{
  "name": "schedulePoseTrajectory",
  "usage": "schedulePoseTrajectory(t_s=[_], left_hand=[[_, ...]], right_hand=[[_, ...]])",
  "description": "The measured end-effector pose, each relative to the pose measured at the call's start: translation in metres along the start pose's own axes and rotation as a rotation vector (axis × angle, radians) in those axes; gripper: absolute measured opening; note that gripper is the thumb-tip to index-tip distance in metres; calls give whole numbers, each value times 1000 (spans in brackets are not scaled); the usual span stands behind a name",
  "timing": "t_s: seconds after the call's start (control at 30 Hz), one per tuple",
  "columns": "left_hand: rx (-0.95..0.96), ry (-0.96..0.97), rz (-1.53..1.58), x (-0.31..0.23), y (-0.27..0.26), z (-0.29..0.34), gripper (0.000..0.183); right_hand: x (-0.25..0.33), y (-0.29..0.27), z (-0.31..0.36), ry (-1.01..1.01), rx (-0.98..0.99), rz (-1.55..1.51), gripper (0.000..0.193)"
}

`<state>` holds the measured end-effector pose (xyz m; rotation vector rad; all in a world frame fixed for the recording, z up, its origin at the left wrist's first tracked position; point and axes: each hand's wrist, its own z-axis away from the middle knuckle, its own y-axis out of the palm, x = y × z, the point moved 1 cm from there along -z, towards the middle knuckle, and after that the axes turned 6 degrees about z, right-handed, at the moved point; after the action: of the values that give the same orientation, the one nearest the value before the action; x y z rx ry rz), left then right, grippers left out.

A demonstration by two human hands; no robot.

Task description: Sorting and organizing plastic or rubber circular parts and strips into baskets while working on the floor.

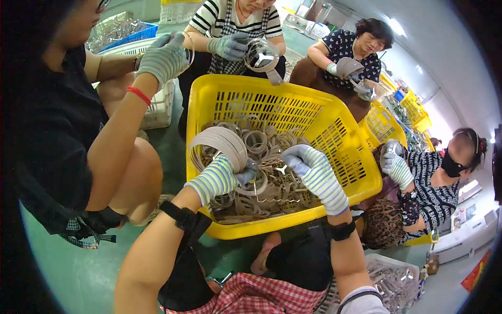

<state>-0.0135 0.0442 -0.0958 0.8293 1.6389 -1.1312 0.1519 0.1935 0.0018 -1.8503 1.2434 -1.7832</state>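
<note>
My left hand point(217, 179), in a striped knit glove with grey fingertips, is closed around a stack of thin beige-grey rings point(222, 144), held above the yellow basket. Close to its fingertips a thin bent wire with a wavy lower part point(277, 200) shows over the basket; whether the hand holds it I cannot tell. My right hand point(319, 172), gloved alike, is over the basket's right half with fingers pressed together; what is in them, if anything, is unclear. Just below those fingertips is a small shiny three-armed metal piece point(281, 169).
The yellow slotted basket point(282, 225) holds many loose beige rings and strips. Several people sit around it, gloved hands on similar rings. A white crate of clear or shiny parts point(392, 285) stands at lower right, a blue crate point(138, 34) at far left.
</note>
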Motion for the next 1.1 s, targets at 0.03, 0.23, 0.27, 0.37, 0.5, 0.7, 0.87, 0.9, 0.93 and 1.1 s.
schedulePoseTrajectory(t_s=[0.03,0.23,0.27,0.37,0.5,0.7,0.87,0.9,0.93,1.1], left_hand=[[-81,155,154,38,-1,-1,18],[-305,48,219,-28,-9,13,10],[-387,18,446,-27,-9,11,9],[-448,-5,520,-58,-10,15,14],[-442,8,615,-68,1,21,20],[-297,47,443,-82,21,21,27],[-498,136,476,-72,10,20,46],[-504,103,364,-67,7,19,53],[-510,71,253,-65,6,19,60],[-417,48,520,-75,9,24,60]], right_hand=[[3,8,-1,19,-6,-137,16],[22,-6,21,-53,-349,-455,19],[27,-10,27,-4,-244,-601,20],[38,-3,34,48,81,-566,23],[23,35,24,8,104,-238,28],[1,39,17,92,150,-684,28],[13,20,23,174,54,-788,27],[9,19,24,176,48,-796,28],[7,18,25,177,42,-804,28],[5,18,29,283,36,-906,28]])
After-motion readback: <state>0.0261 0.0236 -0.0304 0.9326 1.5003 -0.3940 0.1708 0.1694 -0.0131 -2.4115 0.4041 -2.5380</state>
